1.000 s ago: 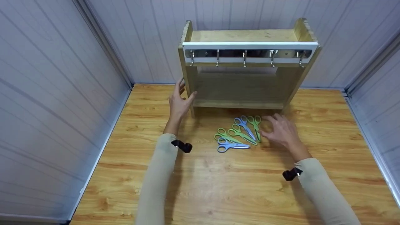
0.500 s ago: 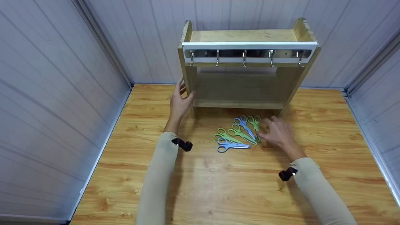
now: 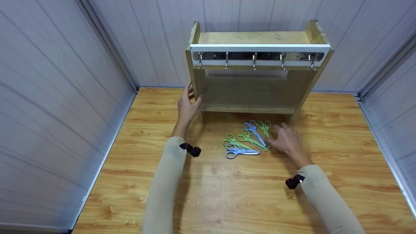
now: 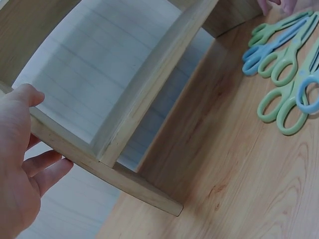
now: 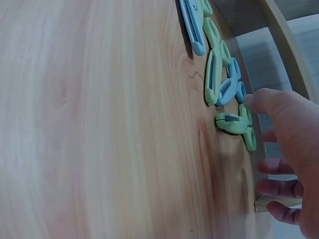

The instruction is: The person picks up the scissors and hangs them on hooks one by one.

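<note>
On a wood-grain surface (image 3: 227, 195) stands a wooden hook rack (image 3: 253, 37). The person's left hand (image 3: 187, 106) grips its left side. The right hand (image 3: 286, 139), thumb and fingers spread, is at the rightmost green scissors (image 3: 266, 132); contact is unclear. These lie lengthwise front to back before the rack, handles toward it, blades toward the person; blue scissors (image 3: 256, 132) lie just left.

1. No word, brand, number or sign could be read in any view.
2. A small dark mark (image 5: 195, 7) stood on the blue scissors (image 3: 242, 151) that lay farthest out in front of the wooden rack (image 3: 248, 92); whether it was a letter, a figure or a plain spot could not be told.
3. The right wrist view showed this mark larger, but equally unreadable.
</note>
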`<state>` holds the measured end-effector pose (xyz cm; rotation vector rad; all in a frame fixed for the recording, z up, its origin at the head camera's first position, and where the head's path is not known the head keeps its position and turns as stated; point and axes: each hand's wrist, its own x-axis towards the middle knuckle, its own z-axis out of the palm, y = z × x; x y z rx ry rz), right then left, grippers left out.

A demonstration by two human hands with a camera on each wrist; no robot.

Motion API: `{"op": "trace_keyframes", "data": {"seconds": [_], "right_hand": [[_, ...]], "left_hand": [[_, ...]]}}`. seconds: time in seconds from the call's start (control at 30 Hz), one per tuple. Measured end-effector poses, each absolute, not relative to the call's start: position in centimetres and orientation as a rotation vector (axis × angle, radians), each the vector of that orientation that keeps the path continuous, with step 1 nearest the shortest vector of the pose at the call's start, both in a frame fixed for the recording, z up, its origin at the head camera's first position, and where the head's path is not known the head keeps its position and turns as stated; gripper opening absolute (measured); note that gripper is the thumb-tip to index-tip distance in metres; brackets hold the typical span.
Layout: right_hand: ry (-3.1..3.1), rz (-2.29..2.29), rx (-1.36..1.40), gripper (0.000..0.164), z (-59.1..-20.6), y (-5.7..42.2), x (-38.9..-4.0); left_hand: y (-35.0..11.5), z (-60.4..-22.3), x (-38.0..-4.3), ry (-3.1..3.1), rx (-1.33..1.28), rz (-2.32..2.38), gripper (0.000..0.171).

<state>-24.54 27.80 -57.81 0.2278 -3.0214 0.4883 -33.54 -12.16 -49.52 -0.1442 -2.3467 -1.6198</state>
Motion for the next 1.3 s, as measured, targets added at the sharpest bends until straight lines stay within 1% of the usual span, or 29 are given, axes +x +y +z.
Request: {"op": "trace_keyframes", "data": {"seconds": [0.43, 0.67, 0.97, 1.13, 1.3], "right_hand": [[-3.006, 0.503, 0.198, 0.055, -58.7, 27.3, -24.6], [-3.002, 0.533, 0.177, 0.056, -59.0, 27.1, -24.7], [-3.001, 0.558, 0.166, 0.051, -59.1, 26.9, -24.7], [-3.026, 0.549, 0.149, 0.045, -59.1, 26.9, -24.6], [-3.020, 0.550, 0.152, 0.033, -59.1, 26.9, -24.7]], "left_hand": [[-12.2, -49.0, -33.7, -2.419, -0.108, -1.505, 0.069], [-12.2, -49.1, -33.9, -2.443, -0.123, -1.478, 0.071], [-12.3, -49.1, -33.9, -2.462, -0.135, -1.484, 0.071], [-12.2, -49.3, -33.9, -2.455, -0.129, -1.508, 0.071], [-12.2, -49.3, -33.9, -2.438, -0.142, -1.484, 0.071]]}}
